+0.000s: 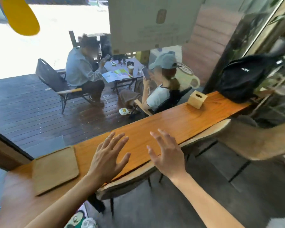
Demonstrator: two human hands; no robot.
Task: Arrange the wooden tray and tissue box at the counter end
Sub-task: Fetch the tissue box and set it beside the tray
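Both forearms are reaching in from the near edge, with the left hand [108, 156] and right hand [167, 153] hovering above the middle of the wooden counter [168, 122]. Fingers on both are spreading wide, gripping nothing. Whether the palms are touching the wood is unclear. At the near left, the wooden tray [54, 169] is lying flat on the counter, just beside the left wrist. Far to the right, the tissue box [197, 98] is sitting upright, well apart from the tray, near a black backpack [242, 79] occupying the far end.
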